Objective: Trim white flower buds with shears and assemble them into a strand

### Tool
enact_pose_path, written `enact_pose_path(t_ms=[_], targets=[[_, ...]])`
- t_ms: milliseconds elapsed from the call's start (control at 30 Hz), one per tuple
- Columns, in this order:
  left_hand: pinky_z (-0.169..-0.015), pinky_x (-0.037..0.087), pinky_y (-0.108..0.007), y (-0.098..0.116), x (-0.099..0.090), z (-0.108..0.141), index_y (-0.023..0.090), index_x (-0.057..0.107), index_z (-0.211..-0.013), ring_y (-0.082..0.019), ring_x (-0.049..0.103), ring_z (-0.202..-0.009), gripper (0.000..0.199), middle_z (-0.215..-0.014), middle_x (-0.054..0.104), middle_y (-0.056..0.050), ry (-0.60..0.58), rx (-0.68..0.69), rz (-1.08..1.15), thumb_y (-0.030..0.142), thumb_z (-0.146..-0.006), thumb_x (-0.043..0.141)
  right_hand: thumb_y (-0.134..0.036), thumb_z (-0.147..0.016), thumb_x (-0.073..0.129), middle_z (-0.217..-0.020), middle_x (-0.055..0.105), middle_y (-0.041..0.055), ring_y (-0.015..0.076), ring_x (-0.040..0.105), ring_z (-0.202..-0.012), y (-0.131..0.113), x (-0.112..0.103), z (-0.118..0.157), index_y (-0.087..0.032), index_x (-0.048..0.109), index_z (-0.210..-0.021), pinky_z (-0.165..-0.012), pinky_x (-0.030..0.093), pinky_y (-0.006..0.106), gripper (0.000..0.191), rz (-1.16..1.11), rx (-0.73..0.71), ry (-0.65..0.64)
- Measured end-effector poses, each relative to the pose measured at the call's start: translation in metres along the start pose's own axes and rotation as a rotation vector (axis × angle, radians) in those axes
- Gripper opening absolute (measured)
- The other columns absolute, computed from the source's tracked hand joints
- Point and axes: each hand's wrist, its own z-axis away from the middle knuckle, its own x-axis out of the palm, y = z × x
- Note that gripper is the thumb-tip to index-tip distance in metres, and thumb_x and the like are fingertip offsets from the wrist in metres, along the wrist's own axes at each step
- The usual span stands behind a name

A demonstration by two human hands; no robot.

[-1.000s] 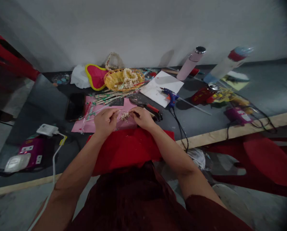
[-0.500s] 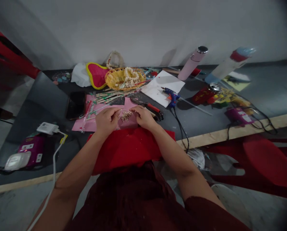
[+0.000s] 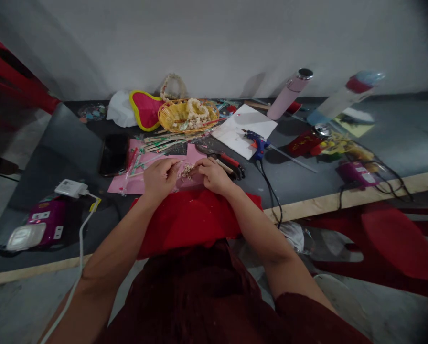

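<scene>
A small heap of pale, bead-like bits [image 3: 186,173] lies on pink sheets [image 3: 191,152] between my two hands. To the left of the heap, my left hand [image 3: 160,177] is closed, thumb and fingers pinched together; whatever they grip is too small to name. My right hand [image 3: 214,177] has its curled fingertips at the heap's right edge, closed on something I cannot make out. Under my wrists, a red cloth [image 3: 192,220] hangs over the table's front edge. Pliers with red handles [image 3: 231,160] lie just beyond my right hand.
Behind the hands stand a yellow wicker basket [image 3: 169,117] with pale bead strings and several thin sticks [image 3: 164,142]. A blue glue gun [image 3: 259,145] rests by white paper [image 3: 240,126]. Rightward are a pink flask [image 3: 289,95] and red can [image 3: 309,141]. A phone [image 3: 114,155] lies left.
My right hand's fingertips have shifted left onto the edge of the heap. My left hand stays pinched in nearly the same place. The whole view has shifted slightly.
</scene>
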Motion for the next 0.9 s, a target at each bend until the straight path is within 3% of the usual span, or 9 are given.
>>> enact_pose_path(t_ms=[167,400,667,900], targets=[[-0.07,0.047,-0.027,0.002,0.001,0.0,0.018,0.071,-0.093,-0.017,0.065,-0.076,0.028,-0.084,0.073,-0.006,-0.015,-0.001,0.008,0.035,-0.091,0.048,0.002,-0.073,0.046,-0.11,0.059,0.0082,0.0221,0.047,-0.101,-0.003,0.002,0.001,-0.021,0.07,-0.108,-0.092,0.042,0.036,0.049,0.106,0.046,-0.077],[-0.07,0.047,-0.027,0.002,0.001,0.001,0.019,0.07,-0.092,-0.016,0.065,-0.076,0.027,-0.084,0.073,-0.005,-0.018,-0.021,0.006,0.034,-0.09,0.049,0.001,-0.071,0.044,-0.11,0.06,0.0098,0.0213,0.052,-0.106,0.009,0.0,0.001,-0.017,0.067,-0.11,-0.099,0.039,0.039,0.049,0.074,0.1,0.053],[-0.072,0.048,-0.027,0.003,0.001,0.001,0.019,0.07,-0.093,-0.017,0.066,-0.079,0.028,-0.085,0.074,-0.005,-0.035,-0.011,0.0,0.036,-0.091,0.048,-0.019,-0.089,0.052,-0.106,0.061,0.0089,0.0215,0.049,-0.099,-0.001,0.009,-0.002,-0.021,0.071,-0.101,-0.092,0.042,0.038,0.023,0.022,0.034,-0.009],[-0.073,0.048,-0.028,0.003,0.002,0.001,0.02,0.07,-0.095,-0.017,0.066,-0.08,0.029,-0.087,0.074,-0.005,-0.068,-0.012,-0.001,0.035,-0.091,0.047,-0.025,-0.091,0.054,-0.107,0.061,0.009,0.0214,0.047,-0.098,-0.002,0.012,-0.003,-0.021,0.071,-0.103,-0.09,0.042,0.037,0.021,0.09,0.031,-0.05]])
